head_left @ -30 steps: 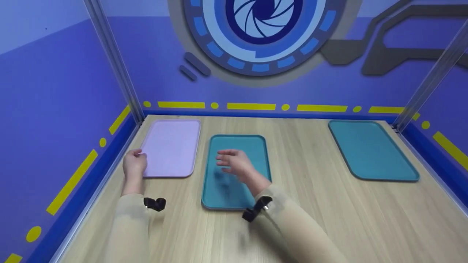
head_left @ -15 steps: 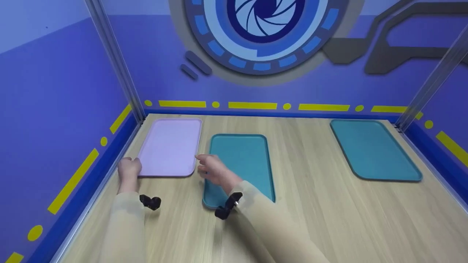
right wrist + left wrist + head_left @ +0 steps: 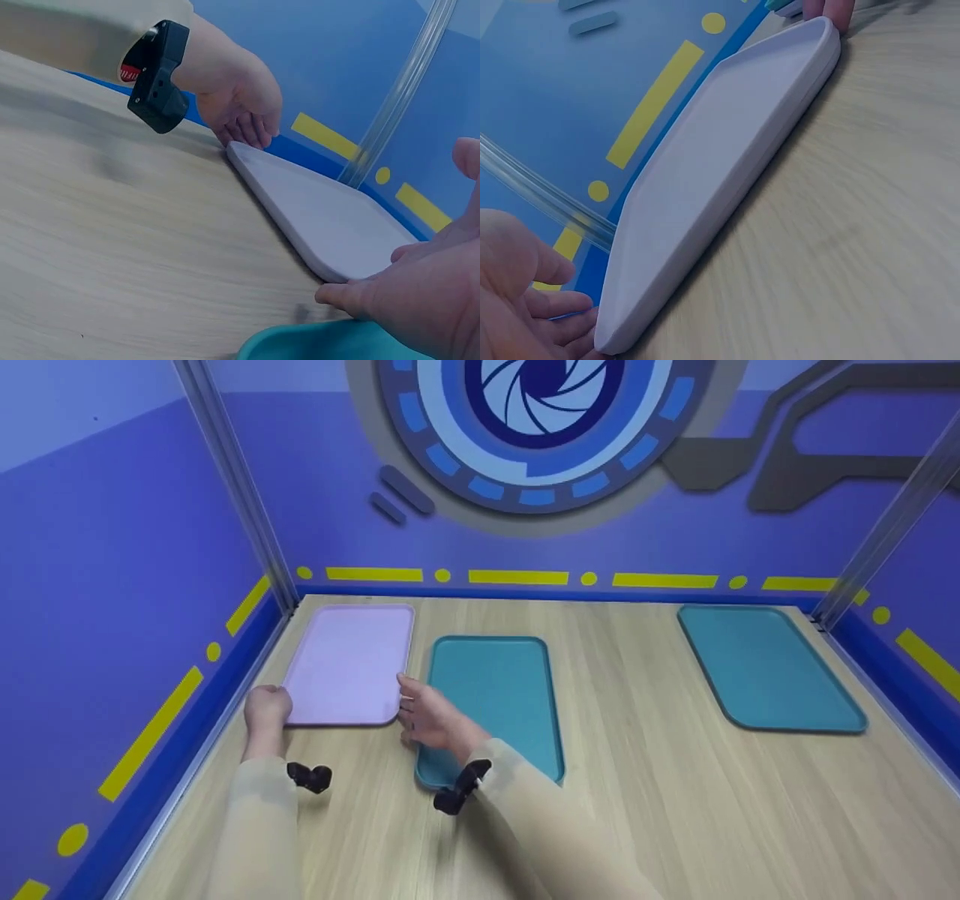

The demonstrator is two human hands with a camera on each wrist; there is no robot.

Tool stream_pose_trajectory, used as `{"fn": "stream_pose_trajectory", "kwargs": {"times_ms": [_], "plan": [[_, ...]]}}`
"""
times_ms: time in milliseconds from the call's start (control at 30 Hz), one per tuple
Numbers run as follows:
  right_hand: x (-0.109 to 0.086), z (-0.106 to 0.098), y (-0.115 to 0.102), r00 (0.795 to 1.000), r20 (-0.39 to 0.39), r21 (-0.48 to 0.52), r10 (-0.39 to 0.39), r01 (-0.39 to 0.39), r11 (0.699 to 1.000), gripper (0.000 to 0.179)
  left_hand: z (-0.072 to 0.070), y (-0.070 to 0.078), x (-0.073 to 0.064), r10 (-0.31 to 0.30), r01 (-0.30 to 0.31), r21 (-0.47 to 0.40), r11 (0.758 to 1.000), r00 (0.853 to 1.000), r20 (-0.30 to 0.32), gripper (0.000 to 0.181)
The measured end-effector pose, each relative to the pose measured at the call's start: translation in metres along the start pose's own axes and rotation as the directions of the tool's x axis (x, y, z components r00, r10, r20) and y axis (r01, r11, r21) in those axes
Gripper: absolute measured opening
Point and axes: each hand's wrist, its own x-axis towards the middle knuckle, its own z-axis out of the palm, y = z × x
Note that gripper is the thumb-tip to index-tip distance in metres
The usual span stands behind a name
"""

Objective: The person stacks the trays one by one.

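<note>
A pale purple rectangular tray [image 3: 349,664] lies flat at the back left of the wooden table. My left hand [image 3: 268,709] is at its left edge, and in the left wrist view the fingers [image 3: 562,306] reach the tray corner while the thumb stands apart. On the opposite side, my right hand [image 3: 431,716] has its fingertips right at the tray's right edge. The right wrist view shows this right hand [image 3: 427,296] with its thumb raised and fingers extended. A teal tray [image 3: 495,675] lies partly beneath my right hand and forearm.
Another teal tray [image 3: 772,667] rests at the back right of the wooden table [image 3: 622,697]. Blue panels with yellow marks [image 3: 517,577] wall in the back and both sides. Metal posts [image 3: 244,495] stand at the back corners.
My right hand has moved left from over the middle teal tray to the purple tray's right edge. The left hand has shifted slightly left and down along its side. The trays stay put.
</note>
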Motion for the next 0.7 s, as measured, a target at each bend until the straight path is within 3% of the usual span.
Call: {"fn": "stream_pose_trajectory", "kwargs": {"times_ms": [133, 300, 500, 700], "plan": [[-0.003, 0.001, -0.006, 1.000, -0.005, -0.023, -0.006, 0.006, 1.000, 0.079, -0.008, -0.003, -0.003, 0.019, -0.016, 0.061, 0.998, 0.998, -0.062, 0.047], [-0.008, -0.001, -0.017, 0.994, -0.105, -0.079, -0.042, 0.034, 0.996, 0.069, -0.020, -0.001, -0.005, 0.050, -0.036, 0.141, 0.989, 0.993, -0.103, 0.041], [-0.010, -0.006, -0.021, 0.971, -0.218, -0.162, -0.096, 0.061, 0.985, 0.039, -0.032, 0.003, -0.006, -0.003, 0.004, 0.163, 0.987, 1.000, -0.008, 0.051], [-0.009, -0.008, -0.018, 0.939, -0.313, -0.241, -0.144, 0.068, 0.968, 0.023, -0.040, 0.002, -0.010, -0.113, 0.111, 0.026, 0.993, 0.989, 0.099, 0.052]]}}
